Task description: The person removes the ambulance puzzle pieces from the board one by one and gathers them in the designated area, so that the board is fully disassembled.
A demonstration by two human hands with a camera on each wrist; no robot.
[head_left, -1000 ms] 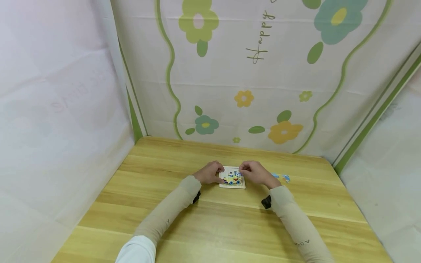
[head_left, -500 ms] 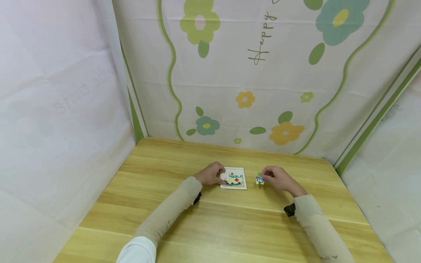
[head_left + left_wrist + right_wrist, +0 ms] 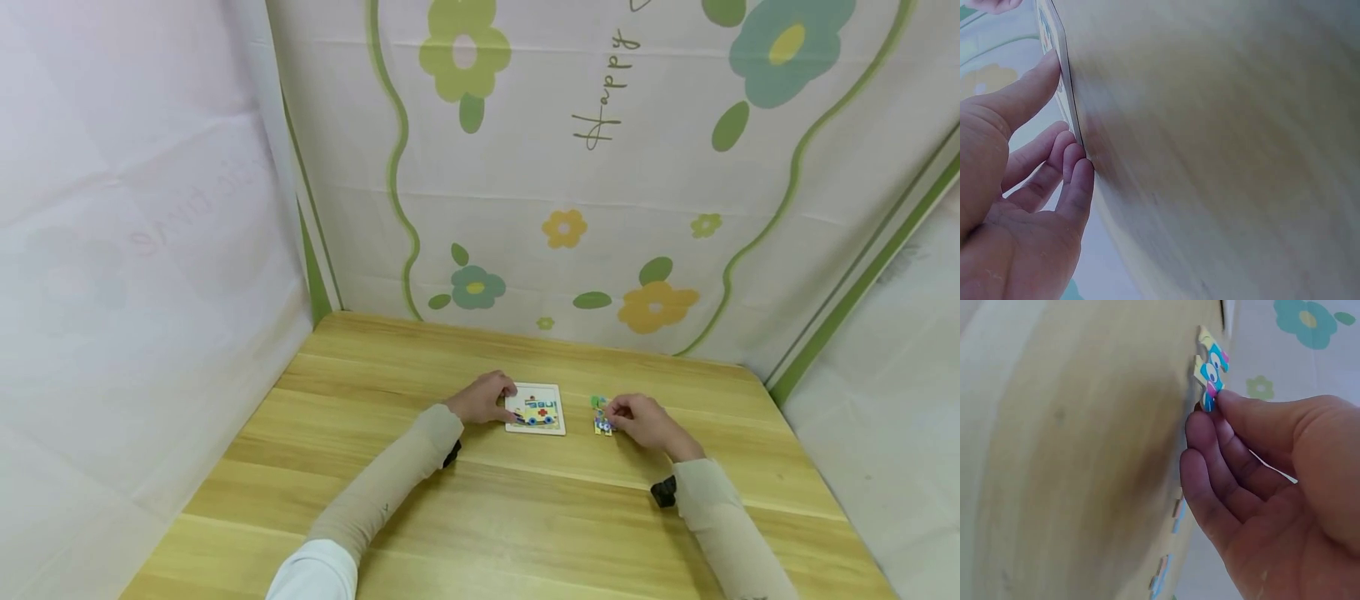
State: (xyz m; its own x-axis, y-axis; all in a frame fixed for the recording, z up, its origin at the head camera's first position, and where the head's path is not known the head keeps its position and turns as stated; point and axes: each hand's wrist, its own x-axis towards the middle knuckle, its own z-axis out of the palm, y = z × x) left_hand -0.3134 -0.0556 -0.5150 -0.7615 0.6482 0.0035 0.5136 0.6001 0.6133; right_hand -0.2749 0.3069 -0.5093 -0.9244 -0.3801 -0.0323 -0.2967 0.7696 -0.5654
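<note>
A small square jigsaw puzzle board (image 3: 551, 390) with a yellow ambulance picture (image 3: 542, 412) lies flat on the table. My left hand (image 3: 480, 398) holds its left side, thumb over the near corner and fingers at the edge; the left wrist view shows the thumb on the board (image 3: 1069, 84) and bent fingertips along its rim. To the right of the board, my right hand (image 3: 648, 423) pinches a puzzle piece (image 3: 1213, 365) between thumb and fingers. The piece is blue and yellow with cartoon eyes. Just beyond it is a green piece (image 3: 597, 401).
In the right wrist view, two loose puzzle pieces, one nearer (image 3: 1178, 515) and one lower (image 3: 1159, 578), lie on the wooden table (image 3: 480, 517). White flower-printed cloth (image 3: 510, 167) rises behind the table, and white cloth hangs at both sides.
My right hand has moved off the board to the right with the puzzle piece, then slightly toward me. The ambulance picture is now uncovered. My left hand stays at the board's left side.
</note>
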